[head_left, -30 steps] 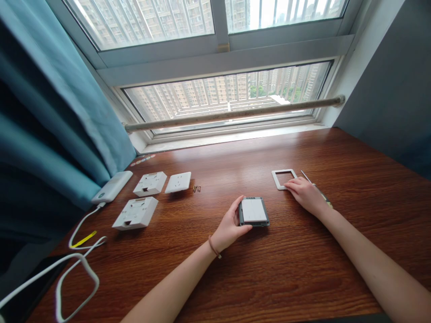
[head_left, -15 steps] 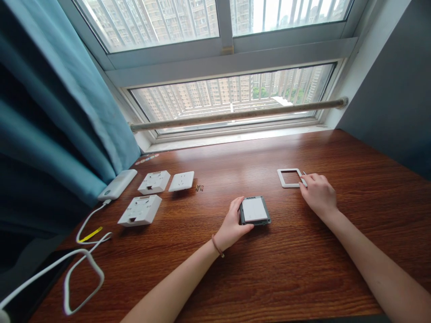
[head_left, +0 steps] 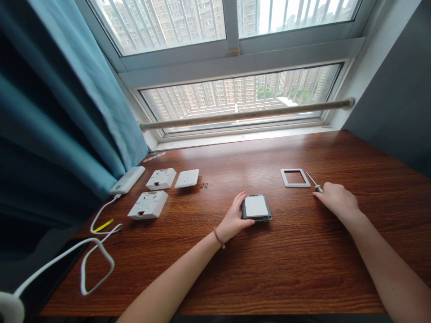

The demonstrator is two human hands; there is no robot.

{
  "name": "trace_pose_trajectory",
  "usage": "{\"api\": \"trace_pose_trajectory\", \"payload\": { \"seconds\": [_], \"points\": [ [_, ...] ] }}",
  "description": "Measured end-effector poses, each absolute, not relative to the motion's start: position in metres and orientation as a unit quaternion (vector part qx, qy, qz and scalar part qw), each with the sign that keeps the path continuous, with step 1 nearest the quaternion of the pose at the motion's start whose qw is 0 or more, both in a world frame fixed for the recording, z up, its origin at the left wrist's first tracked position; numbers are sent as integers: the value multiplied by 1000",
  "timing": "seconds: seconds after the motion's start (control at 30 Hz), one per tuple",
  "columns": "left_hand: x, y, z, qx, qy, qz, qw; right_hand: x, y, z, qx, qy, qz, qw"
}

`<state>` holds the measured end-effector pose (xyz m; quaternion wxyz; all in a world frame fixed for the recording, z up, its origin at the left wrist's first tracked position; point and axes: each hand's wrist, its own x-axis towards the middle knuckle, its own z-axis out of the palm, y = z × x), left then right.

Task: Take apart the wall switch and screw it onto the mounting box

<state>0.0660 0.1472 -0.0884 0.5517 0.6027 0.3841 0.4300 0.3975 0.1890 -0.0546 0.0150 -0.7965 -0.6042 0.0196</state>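
Observation:
My left hand [head_left: 235, 220] grips the left side of a wall switch [head_left: 256, 206], a white square panel in a grey frame, thumb at its near edge and fingers at its far left corner. The switch lies face up at the middle of the table. Further right, my right hand [head_left: 338, 199] is closed at the handle of a small screwdriver [head_left: 314, 182]. Its thin metal shaft points away and to the left, and part of the handle is hidden by my fingers. Just left of it a white square cover frame [head_left: 284, 177] lies flat.
On the left of the wooden table [head_left: 215, 269] are two white mounting boxes [head_left: 148, 205], a white socket panel [head_left: 187, 178] and several small brass screws [head_left: 204, 185]. A white power bank [head_left: 127, 180] with a looped cable [head_left: 111, 260] is beside the blue curtain [head_left: 111, 112].
My right hand has left the cover frame's edge and moved right to the screwdriver's handle. My left hand stays on the switch. The view has shifted slightly.

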Motion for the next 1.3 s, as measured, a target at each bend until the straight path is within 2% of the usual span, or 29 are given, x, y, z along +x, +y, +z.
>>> {"api": "trace_pose_trajectory", "payload": {
  "seconds": [0.2,0.27,0.4,0.47,0.57,0.7,0.83,1.0,1.3],
  "points": [
    [69,147,-85,579,381,439,572,402,189,-47,-804,-594,9,24],
    [71,147,-84,567,384,441,580,398,187,-44,-782,-618,-29,81],
    [74,147,-85,561,394,446,575,380,178,-37,-647,-709,-69,273],
    [74,147,-86,579,401,446,553,372,175,-34,-567,-763,-46,307],
    [72,145,-83,643,417,434,474,369,175,-33,-487,-828,-27,278],
    [71,145,-70,740,427,385,349,375,178,-32,-457,-858,-15,234],
    [77,154,-60,805,397,336,286,378,176,-27,-429,-874,12,230],
    [84,163,-58,833,412,282,238,373,173,-26,-408,-879,21,245],
    [82,159,-55,845,418,250,220,363,168,-25,-388,-886,-24,252]
  ]
}}
